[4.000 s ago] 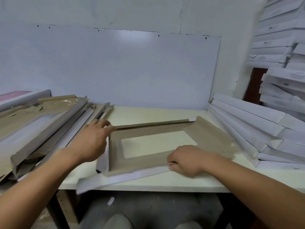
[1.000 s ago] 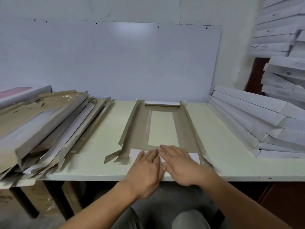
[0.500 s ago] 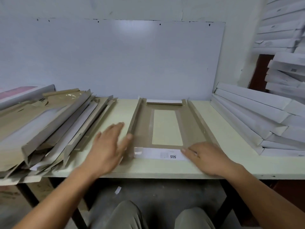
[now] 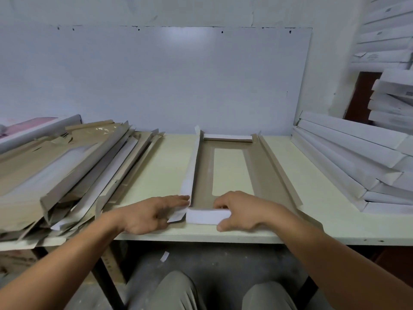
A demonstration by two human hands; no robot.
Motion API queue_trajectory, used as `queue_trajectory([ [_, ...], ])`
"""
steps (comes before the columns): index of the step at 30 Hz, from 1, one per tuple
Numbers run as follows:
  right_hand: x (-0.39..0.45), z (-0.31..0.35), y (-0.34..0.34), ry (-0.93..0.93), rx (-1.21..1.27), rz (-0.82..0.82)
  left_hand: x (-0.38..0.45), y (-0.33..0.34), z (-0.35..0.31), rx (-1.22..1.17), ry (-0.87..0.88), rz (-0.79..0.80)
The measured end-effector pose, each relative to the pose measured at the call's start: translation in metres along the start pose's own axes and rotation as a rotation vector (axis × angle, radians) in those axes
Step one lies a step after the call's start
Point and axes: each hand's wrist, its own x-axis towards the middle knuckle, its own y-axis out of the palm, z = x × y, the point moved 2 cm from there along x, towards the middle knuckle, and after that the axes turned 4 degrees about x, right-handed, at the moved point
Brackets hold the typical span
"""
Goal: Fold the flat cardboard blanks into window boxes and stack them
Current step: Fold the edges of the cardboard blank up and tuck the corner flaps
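A brown cardboard blank [image 4: 261, 173] with a long window cut in its middle lies lengthwise on the pale table [image 4: 165, 166]. Its left side wall [image 4: 190, 166] stands raised, white face outward. The right side flap [image 4: 279, 168] lies low. The far end flap is folded up. My left hand [image 4: 152, 214] presses the near corner tab of the left wall. My right hand [image 4: 240, 210] grips the white near end flap [image 4: 204, 216], thumb outside and fingers inside.
A slanting heap of unfolded blanks [image 4: 67, 166] fills the table's left side. Finished white boxes [image 4: 353, 157] lean in a row on the right, with more stacked [image 4: 393, 101] behind them. A white wall panel stands at the back. My knees are below the table edge.
The left side wall now stands upright. My left hand moved in from beside the blank to the near left corner. My right hand shifted left onto the end flap, which is now raised.
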Motion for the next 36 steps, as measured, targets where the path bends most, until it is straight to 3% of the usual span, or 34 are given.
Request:
queue_trajectory([
  [3, -0.019, 0.005, 0.019, -0.128, -0.150, -0.165, 0.000, 0.001, 0.004, -0.020, 0.018, 0.033],
  [8, -0.046, 0.009, 0.051, -0.177, -0.239, -0.289, 0.004, 0.004, 0.007, -0.092, 0.069, -0.002],
  [15, -0.069, 0.023, 0.074, -0.106, -0.374, -0.427, 0.018, 0.011, -0.020, -0.244, 0.158, -0.256],
  [18, -0.063, 0.019, 0.065, -0.099, -0.246, -0.308, 0.033, 0.019, -0.034, -0.001, 0.083, -0.364],
  [22, -0.069, 0.004, 0.034, -0.168, 0.044, -0.339, 0.047, 0.035, -0.047, 0.335, -0.036, -0.408],
  [24, -0.077, -0.016, 0.009, -0.072, 0.236, -0.500, 0.050, 0.040, -0.047, 0.374, -0.050, -0.403],
  [26, -0.084, -0.049, -0.016, 0.074, 0.393, -0.761, 0.052, 0.041, -0.046, 0.375, -0.051, -0.401],
  [29, -0.090, -0.112, -0.045, 0.340, 0.416, -1.005, 0.053, 0.041, -0.045, 0.388, -0.042, -0.402],
  [30, -0.088, -0.132, -0.049, 0.440, 0.393, -0.970, 0.053, 0.042, -0.046, 0.385, -0.041, -0.405],
  [33, -0.074, -0.168, -0.039, 0.654, 0.288, -0.643, 0.051, 0.042, -0.047, 0.382, -0.043, -0.407],
  [36, -0.058, -0.166, -0.030, 0.608, 0.201, -0.475, 0.051, 0.042, -0.047, 0.375, -0.043, -0.410],
])
